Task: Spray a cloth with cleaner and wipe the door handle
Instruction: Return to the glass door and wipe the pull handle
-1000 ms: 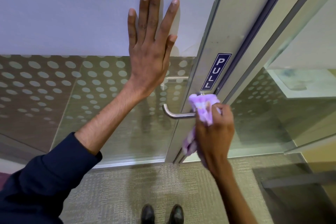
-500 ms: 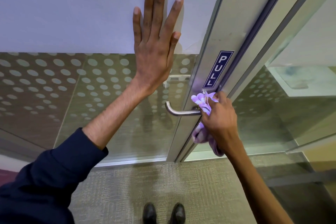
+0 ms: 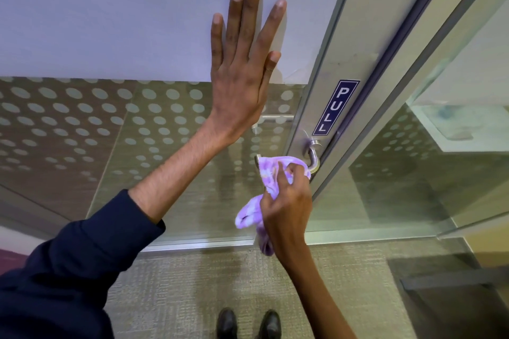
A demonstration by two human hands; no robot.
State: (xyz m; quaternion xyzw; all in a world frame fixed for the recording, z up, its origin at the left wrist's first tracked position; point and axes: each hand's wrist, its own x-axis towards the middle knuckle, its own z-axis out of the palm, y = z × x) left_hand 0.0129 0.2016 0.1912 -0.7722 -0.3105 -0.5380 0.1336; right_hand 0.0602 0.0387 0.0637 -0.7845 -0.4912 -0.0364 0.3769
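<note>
A silver lever door handle [image 3: 314, 158] sticks out of the metal door frame below a blue PULL sign [image 3: 335, 107]. My right hand [image 3: 286, 206] grips a purple cloth [image 3: 271, 173] wrapped over the handle's lever; only the lever's bent root and its left tip show. A loose end of the cloth hangs below my fist. My left hand [image 3: 242, 69] lies flat on the glass door [image 3: 115, 36], fingers spread and pointing up, holding nothing. No spray bottle is in view.
The door's glass carries a frosted band above and a dotted pattern [image 3: 82, 118] below. A glass side panel [image 3: 413, 173] stands to the right of the frame. Carpet [image 3: 192, 283] covers the floor, with my black shoes [image 3: 248, 325] at the bottom edge.
My right hand has slid the cloth left along the lever, away from the handle's root, which is now uncovered. My left hand has stayed flat on the glass.
</note>
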